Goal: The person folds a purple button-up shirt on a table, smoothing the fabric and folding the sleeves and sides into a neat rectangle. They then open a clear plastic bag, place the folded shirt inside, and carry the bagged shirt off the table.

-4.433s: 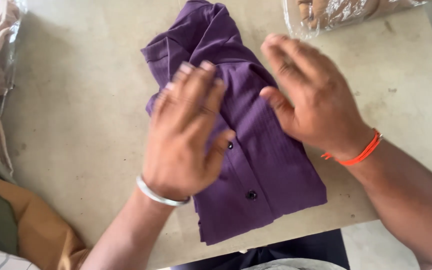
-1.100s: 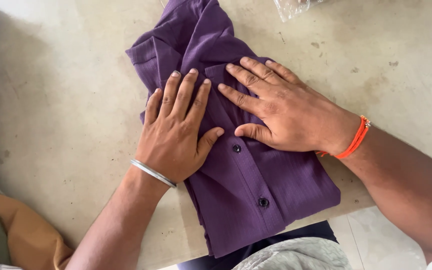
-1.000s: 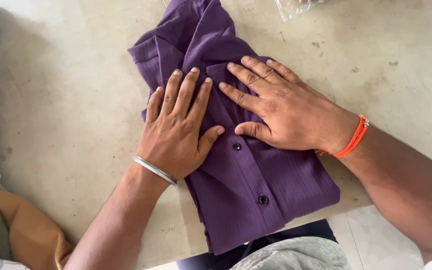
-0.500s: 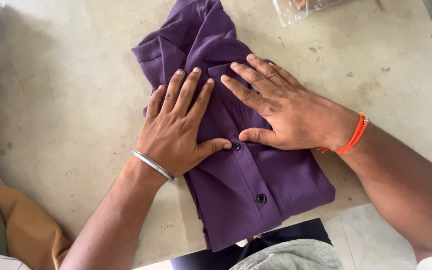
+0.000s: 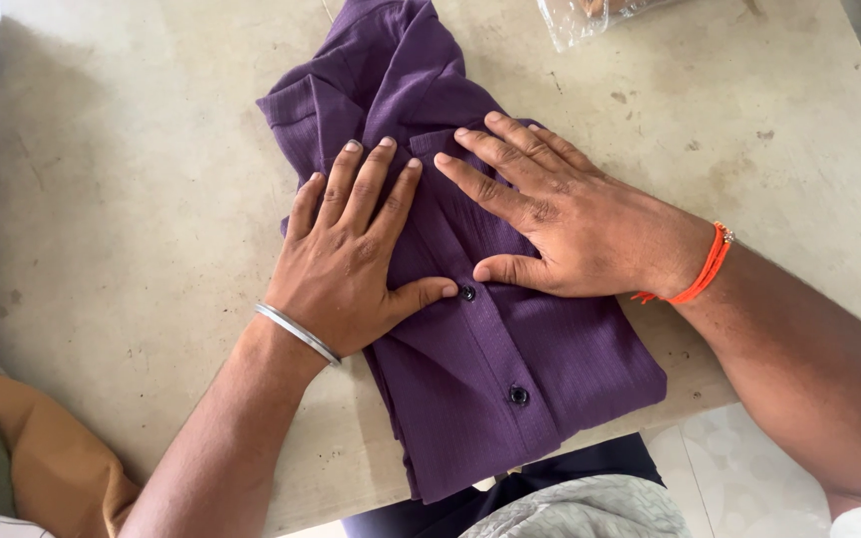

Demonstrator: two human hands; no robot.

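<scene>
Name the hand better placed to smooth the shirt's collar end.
Right, probably. The right hand lies flat on the purple shirt with fingertips nearer the bunched collar end; the left hand sits lower, toward the left edge.

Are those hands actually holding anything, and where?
Nothing is gripped. The left hand and right hand lie flat, palms down, on the middle of the folded purple shirt.

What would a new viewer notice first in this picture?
A folded purple shirt lies in the middle of the pale table. The left hand and the right hand press flat on it, side by side. An orange wristband stands out on the right wrist.
</scene>
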